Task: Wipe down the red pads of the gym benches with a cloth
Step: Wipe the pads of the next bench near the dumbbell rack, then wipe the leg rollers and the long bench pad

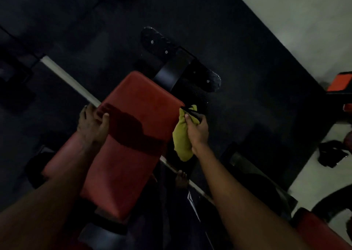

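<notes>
Bare forearms [57, 183]; dark trousers [181, 215] with thin white stripes [191, 200].

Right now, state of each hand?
Left hand: grips the edge of the red pad.
Right hand: grips the yellow cloth.

No legible txt or labels.

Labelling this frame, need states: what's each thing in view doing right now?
Red cushioned bench pad: darker band across its middle, wet or shadow unclear.
Yellow-green cloth: bunched up, at the pad's right edge.
Right hand: grips the cloth.
Left hand: grips the pad's left edge.
</notes>
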